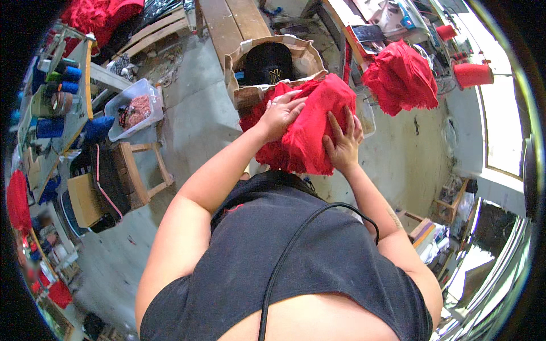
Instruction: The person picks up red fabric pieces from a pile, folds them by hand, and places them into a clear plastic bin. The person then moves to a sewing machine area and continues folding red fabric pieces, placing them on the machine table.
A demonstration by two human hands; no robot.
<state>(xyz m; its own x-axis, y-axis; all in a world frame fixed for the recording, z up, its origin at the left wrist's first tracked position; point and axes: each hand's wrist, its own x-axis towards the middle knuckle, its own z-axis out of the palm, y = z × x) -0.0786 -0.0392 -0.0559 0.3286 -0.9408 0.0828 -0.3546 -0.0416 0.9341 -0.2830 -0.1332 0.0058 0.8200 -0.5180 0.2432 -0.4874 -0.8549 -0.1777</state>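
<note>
A bundle of bright red cloth (310,133) with frayed edges lies in front of me, just above my lap. My left hand (281,115) rests on its left part, fingers stretched out over the fabric. On the right side my right hand (344,141) lies against the cloth with its fingers spread. Both hands touch the cloth without gripping it. What supports the bundle from below is hidden. Right behind it stands an open tan bag or box (234,74) holding a black cap (267,61).
Another red cloth pile (401,77) hangs at a machine table on the right, near red thread cones (473,75). To the left are a clear plastic bin (116,128), a wooden stool (136,176) and a rack of thread spools (50,127). A wooden bench (242,21) stands ahead.
</note>
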